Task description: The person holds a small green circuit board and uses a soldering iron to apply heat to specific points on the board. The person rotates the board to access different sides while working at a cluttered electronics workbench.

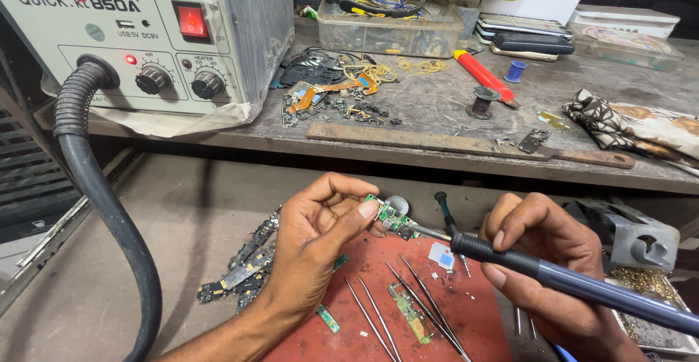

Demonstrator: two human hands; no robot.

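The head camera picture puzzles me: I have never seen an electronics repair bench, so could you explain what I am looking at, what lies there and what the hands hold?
This is one view, from a camera on the person's head, looking down at their own two bare hands. The left hand pinches a small green circuit board between thumb and fingers. The right hand grips a soldering iron like a pen, its metal tip reaching that board. Below them lies a red work mat with tweezers, another small green board and loose parts. A pile of dark board scraps sits left of the mat. On the raised shelf behind stands a grey hot-air station with a lit red switch, two knobs and a thick black hose, beside a long file and boxes of spares.
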